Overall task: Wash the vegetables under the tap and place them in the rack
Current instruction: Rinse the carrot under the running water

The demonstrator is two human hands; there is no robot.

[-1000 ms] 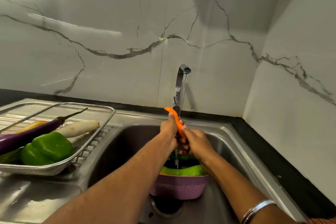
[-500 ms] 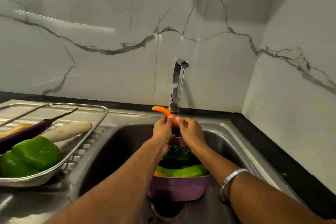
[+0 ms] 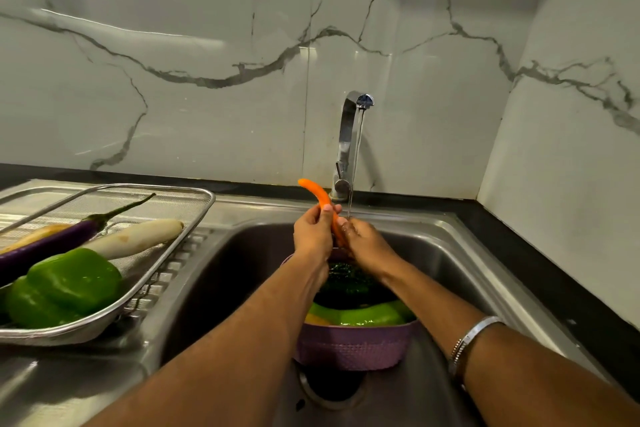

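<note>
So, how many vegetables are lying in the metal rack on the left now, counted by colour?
Green: 1, the green pepper
Purple: 1, the eggplant
White: 1, the white radish
Yellow-orange: 1, a vegetable mostly hidden behind the eggplant
Total: 4 visible in the rack

Carrot's (image 3: 317, 196) lower end behind the hands (image 3: 341, 239); eggplant (image 3: 45, 246) cut off at left edge.

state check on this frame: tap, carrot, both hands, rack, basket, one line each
tap: running, thin stream
carrot: held upright under the stream, tip sticking up
left hand: grips the carrot
right hand: grips the carrot's lower end
rack: holds a pepper, radish and aubergine
basket: in the sink, with green vegetables inside
</note>
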